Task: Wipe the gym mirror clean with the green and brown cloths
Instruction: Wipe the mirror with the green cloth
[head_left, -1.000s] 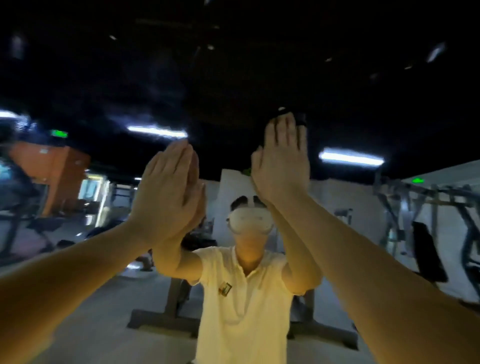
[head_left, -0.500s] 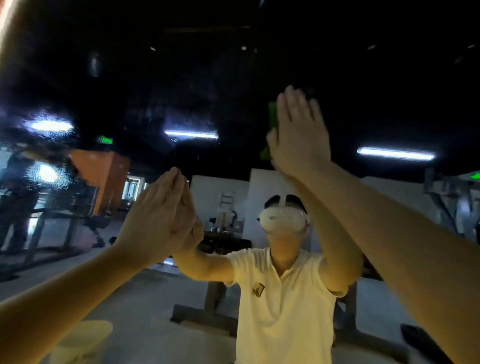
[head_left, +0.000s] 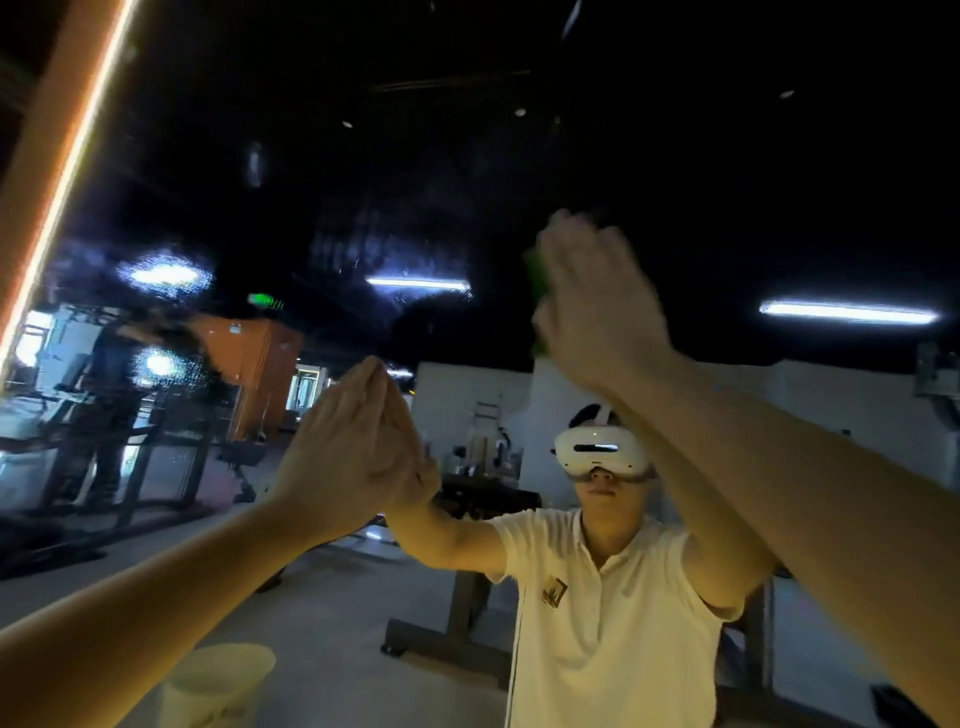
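The gym mirror (head_left: 395, 187) fills the view and shows my own reflection in a white shirt. My right hand (head_left: 597, 296) is raised high with straight fingers and presses a green cloth (head_left: 537, 280) flat to the glass; only the cloth's left edge shows past my palm. Lower and to the left, my left hand (head_left: 348, 447) lies flat against the mirror with fingers together. Whatever is under it is hidden, and no brown cloth is visible. Smeared, speckled patches cover the glass at the upper left.
An orange lit mirror frame edge (head_left: 62, 156) runs up the left side. A pale bucket (head_left: 213, 686) stands low at the bottom left. Gym machines and ceiling lights appear in the reflection.
My view has shifted left along the mirror, bringing the orange frame edge and the bucket into sight. My right hand has moved up and right with the green cloth; the left hand stays pressed lower.
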